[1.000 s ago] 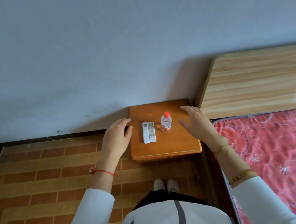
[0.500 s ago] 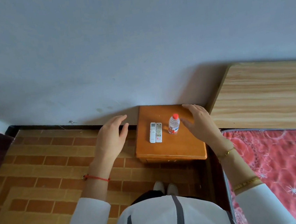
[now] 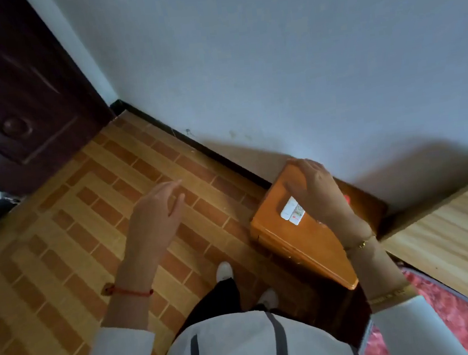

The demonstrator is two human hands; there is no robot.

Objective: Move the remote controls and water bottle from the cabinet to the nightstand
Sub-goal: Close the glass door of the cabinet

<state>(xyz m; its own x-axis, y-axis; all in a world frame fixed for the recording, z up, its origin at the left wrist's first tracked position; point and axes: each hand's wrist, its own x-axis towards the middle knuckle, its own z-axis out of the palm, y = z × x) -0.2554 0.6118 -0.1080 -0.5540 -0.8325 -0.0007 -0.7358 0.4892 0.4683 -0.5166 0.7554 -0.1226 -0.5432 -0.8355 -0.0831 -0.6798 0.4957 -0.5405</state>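
Both our hands — left hand [image 3: 156, 214], right hand [image 3: 319, 188] — hang empty with loose fingers, since the two white slim plastic remote controls [image 3: 291, 211] already lie side by side mid-top on the orange wooden nightstand [image 3: 306, 242].

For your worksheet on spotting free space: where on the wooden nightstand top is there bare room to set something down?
The nightstand is bare from the remote controls to its front edge. The back is crowded: the right hand hangs over it, hiding all but the water bottle's red cap.
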